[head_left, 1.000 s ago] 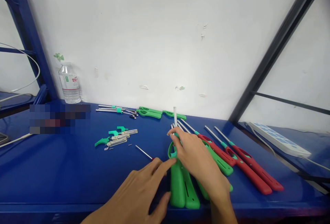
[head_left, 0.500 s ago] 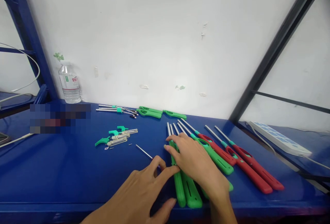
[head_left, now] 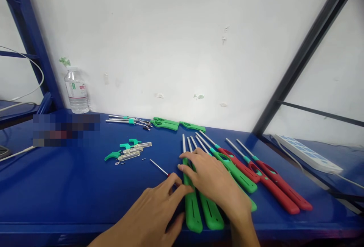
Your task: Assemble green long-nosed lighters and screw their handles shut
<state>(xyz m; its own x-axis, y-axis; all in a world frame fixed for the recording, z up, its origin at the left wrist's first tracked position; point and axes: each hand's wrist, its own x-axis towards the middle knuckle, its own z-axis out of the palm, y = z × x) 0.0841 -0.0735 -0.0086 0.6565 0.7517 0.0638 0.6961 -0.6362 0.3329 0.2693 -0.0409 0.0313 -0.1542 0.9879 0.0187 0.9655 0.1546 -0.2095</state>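
Observation:
A long-nosed green gas lighter (head_left: 192,211) lies flat on the blue table with its metal nozzle pointing to the wall. My right hand (head_left: 212,175) reaches over its upper part, fingers curled onto it and hiding its trigger area. At the lighter's left side, my left hand (head_left: 159,209) holds its handle with bent fingers, the index tip on its edge. Beside the left knuckles lies a screwdriver (head_left: 158,166) with a red handle, mostly hidden. A second green lighter (head_left: 211,211) lies partly under my right hand.
More green lighters (head_left: 241,177) and red lighters (head_left: 280,190) lie to the right. At left are clear fuel tanks (head_left: 129,156), green triggers (head_left: 113,155) and tiny screws (head_left: 143,159). Metal nozzles (head_left: 121,121), green casings (head_left: 165,125) and a water bottle (head_left: 77,91) are by the wall.
The leftmost green lighter has turned from its narrow edge to its flat side, its nozzle shifting slightly left. Both hands stay on it, the right one moving slightly left.

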